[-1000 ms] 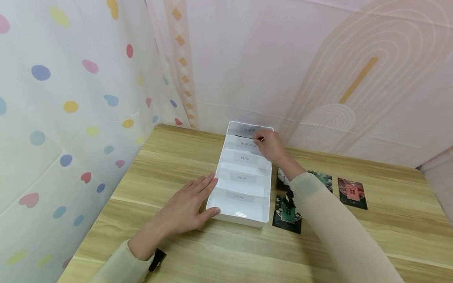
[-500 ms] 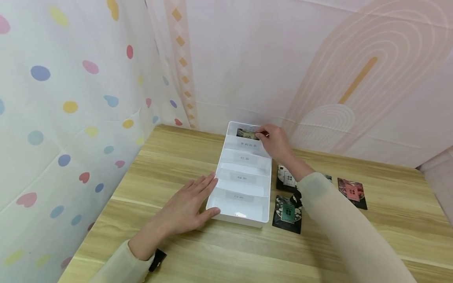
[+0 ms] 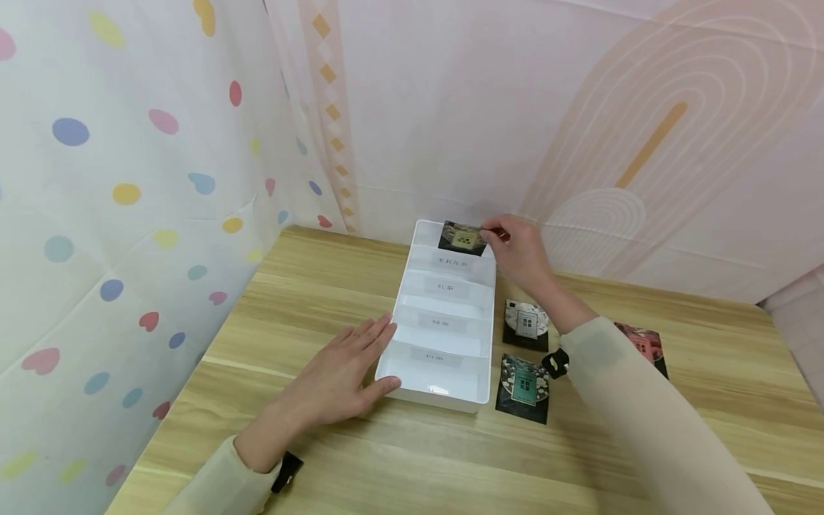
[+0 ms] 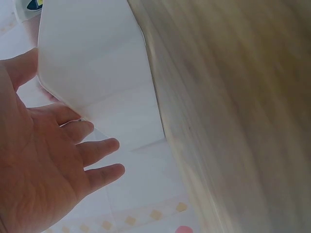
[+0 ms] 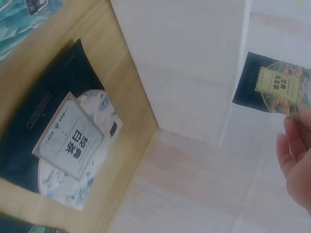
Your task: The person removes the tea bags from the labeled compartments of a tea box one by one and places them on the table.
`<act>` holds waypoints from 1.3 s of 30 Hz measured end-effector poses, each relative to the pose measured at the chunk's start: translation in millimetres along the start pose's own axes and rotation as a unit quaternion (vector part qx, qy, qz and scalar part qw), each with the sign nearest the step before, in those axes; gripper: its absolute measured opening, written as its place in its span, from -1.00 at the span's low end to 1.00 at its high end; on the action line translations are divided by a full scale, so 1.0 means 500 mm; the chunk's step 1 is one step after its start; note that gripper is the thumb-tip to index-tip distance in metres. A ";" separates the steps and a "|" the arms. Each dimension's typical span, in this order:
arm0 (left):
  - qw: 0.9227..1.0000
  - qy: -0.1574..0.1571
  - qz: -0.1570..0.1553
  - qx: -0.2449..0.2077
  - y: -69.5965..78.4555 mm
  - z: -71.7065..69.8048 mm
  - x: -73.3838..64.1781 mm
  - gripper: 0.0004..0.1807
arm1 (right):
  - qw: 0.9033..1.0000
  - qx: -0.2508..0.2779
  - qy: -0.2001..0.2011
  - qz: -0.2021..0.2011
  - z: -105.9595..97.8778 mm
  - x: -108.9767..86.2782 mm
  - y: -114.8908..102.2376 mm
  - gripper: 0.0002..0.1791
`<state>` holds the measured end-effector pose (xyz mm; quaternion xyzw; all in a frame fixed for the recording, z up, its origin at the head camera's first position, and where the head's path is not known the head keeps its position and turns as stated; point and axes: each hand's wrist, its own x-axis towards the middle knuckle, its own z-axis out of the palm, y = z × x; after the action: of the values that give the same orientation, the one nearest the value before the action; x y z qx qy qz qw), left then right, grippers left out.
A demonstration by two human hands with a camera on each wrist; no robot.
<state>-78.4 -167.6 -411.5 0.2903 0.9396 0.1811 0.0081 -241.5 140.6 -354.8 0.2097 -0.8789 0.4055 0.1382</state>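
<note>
My right hand [image 3: 518,250] pinches the right edge of a dark tea packet [image 3: 460,239] with a yellow label. In the head view the packet appears over the farthest compartment of a white divided box [image 3: 440,383]. The right wrist view shows this tea packet [image 5: 284,87] lifted beyond the box's rim, its label facing the camera. Along the near left side of the box lies my left hand [image 3: 341,375], fingers straight. In the left wrist view its thumb and some fingertips [image 4: 80,131] are at the box's edge; the others extend beside it.
Right of the box lie tea packets with a white label [image 3: 526,324], a green label [image 3: 523,386] and a red label [image 3: 640,345]. My right sleeve [image 3: 644,400] partly covers the red one. Curtains [image 3: 438,107] hang behind and left of the wooden table [image 3: 322,272].
My right hand has moved right and up with the tea packet, which turned from edge-on to showing its label. Earlier it was lower over the far compartment. My left hand has stayed still.
</note>
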 end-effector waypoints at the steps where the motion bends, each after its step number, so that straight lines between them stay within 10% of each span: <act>1: 1.000 0.000 0.000 0.000 0.000 0.000 0.000 -0.09 | 1.000 -0.001 0.002 -0.003 -0.004 -0.002 -0.001 -0.84; 39: 1.000 0.000 -0.002 -0.007 0.000 -0.002 -0.001 -0.08 | 0.991 -0.038 0.098 -0.084 -0.133 -0.103 -0.019 -0.92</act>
<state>-78.0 -168.2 -410.8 0.2885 0.9389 0.1875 0.0104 -187.3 199.7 -327.6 0.2364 -0.8553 0.3772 0.2651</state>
